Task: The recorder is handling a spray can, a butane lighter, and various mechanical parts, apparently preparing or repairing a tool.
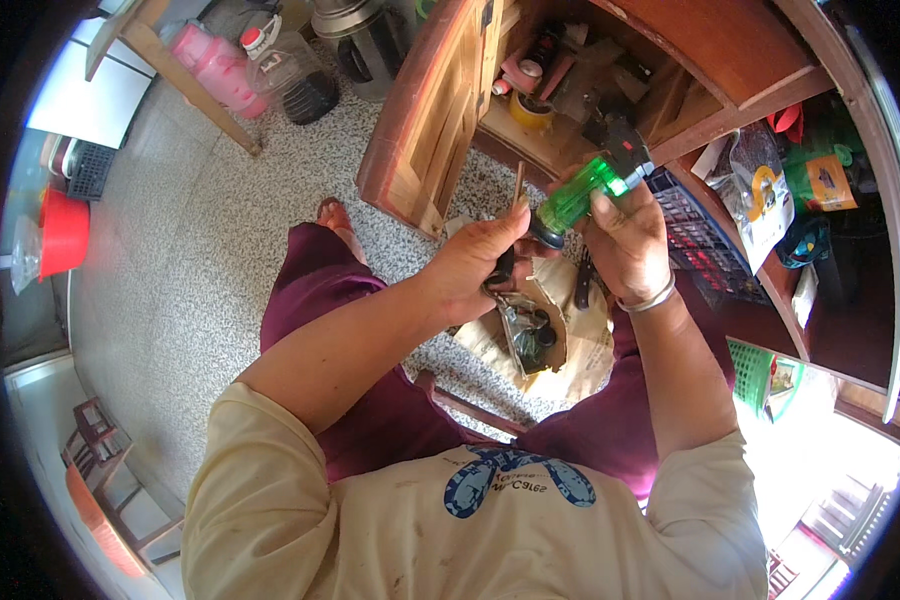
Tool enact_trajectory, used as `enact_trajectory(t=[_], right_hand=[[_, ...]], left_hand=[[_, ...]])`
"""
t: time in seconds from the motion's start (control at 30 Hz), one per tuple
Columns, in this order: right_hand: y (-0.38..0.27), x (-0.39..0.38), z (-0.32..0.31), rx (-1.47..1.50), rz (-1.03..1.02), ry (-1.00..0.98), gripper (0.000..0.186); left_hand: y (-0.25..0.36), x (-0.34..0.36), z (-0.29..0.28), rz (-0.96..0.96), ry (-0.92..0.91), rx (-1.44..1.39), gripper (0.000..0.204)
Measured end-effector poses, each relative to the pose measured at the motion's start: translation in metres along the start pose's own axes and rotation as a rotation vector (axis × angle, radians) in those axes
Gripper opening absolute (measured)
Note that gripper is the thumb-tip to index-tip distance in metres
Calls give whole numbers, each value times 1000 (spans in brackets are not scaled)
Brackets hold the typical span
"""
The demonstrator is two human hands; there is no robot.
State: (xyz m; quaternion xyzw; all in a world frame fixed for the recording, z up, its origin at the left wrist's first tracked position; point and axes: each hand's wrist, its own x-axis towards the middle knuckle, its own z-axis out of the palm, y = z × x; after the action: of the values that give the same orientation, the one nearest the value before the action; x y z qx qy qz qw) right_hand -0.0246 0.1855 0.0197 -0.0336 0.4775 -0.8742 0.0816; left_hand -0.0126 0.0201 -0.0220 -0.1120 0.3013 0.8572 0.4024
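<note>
My right hand (630, 235) is closed around a green see-through torch lighter (575, 200) with a black and silver head pointing up and to the right. At the lighter's round black base is my left hand (482, 262), its thumb and fingers pinched together. From that grip a thin brownish rod (519, 185) sticks up, and a dark loop-like part shows below the fingers; I cannot tell the tool's kind. Under both hands, between my knees, lies an opened cardboard box (550, 330) with dark items and a clear plastic piece, on brown paper.
A wooden cabinet door (425, 120) stands ajar ahead; a yellow tape roll (532, 112) and clutter lie inside. To the right are shelves with a dark plastic basket (705, 240) and packets. Far left: a bottle of dark liquid (300, 85), a metal flask (360, 45), a red bucket (65, 232).
</note>
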Motion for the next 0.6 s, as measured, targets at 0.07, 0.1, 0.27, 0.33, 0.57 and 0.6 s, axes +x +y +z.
enact_trajectory(t=[0.07, 0.1, 0.27, 0.33, 0.57, 0.6], right_hand=[[-3, -1, -2, -53, -13, -7, 35], [-4, -2, -3, -104, -25, -12, 36], [-14, -6, 4, -256, -55, -42, 36], [-15, -6, 4, -317, -58, -49, 36], [-11, -6, 3, -408, -42, -88, 38], [-11, -6, 5, -410, -49, -76, 38]], left_hand=[[2, 0, 7, 16, -41, -26, 32], [4, -3, 11, 0, -104, -41, 31], [0, -2, 6, -1, -218, -108, 28], [1, 1, 1, 34, -203, 30, 60], [-3, 8, -4, 69, -209, 37, 55], [-2, 8, -2, 82, -163, 19, 49]])
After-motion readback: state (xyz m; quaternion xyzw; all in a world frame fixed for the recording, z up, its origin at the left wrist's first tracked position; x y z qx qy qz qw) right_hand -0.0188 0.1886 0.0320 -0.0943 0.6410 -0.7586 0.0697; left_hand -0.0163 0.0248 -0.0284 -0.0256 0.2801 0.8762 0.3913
